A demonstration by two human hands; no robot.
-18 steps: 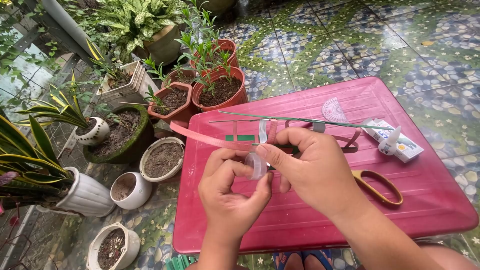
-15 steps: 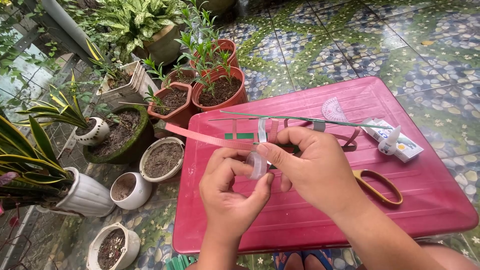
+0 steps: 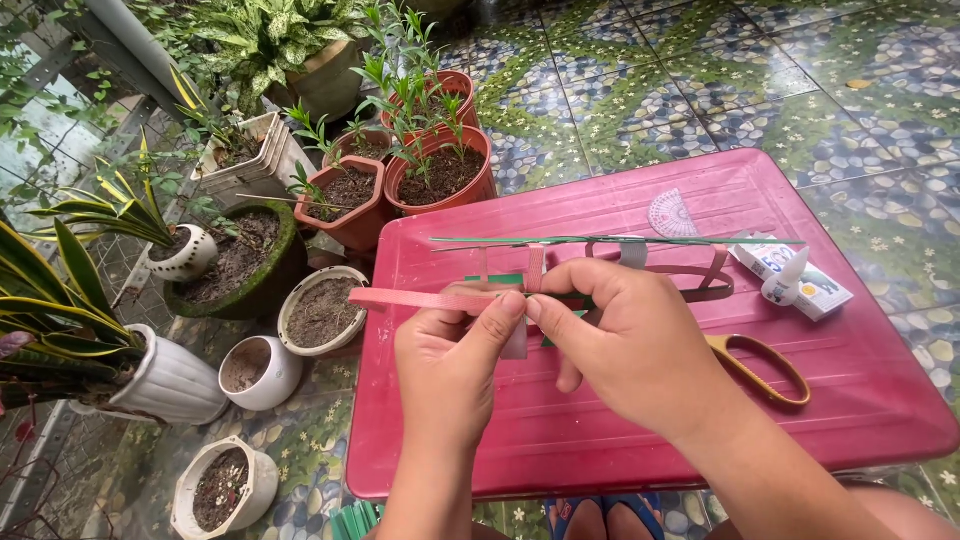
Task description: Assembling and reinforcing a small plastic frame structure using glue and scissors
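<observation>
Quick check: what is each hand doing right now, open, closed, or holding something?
Left hand: closed, pinching the pink strip between thumb and forefinger.
Right hand: closed, fingertips pinching the same pink strip where it meets the left hand.

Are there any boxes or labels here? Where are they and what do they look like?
Small box: right side of the red tray, flat, white with blue print.
Glue bottle: lying on that box, small, white, pointed tip.
No signs or screens show.
</observation>
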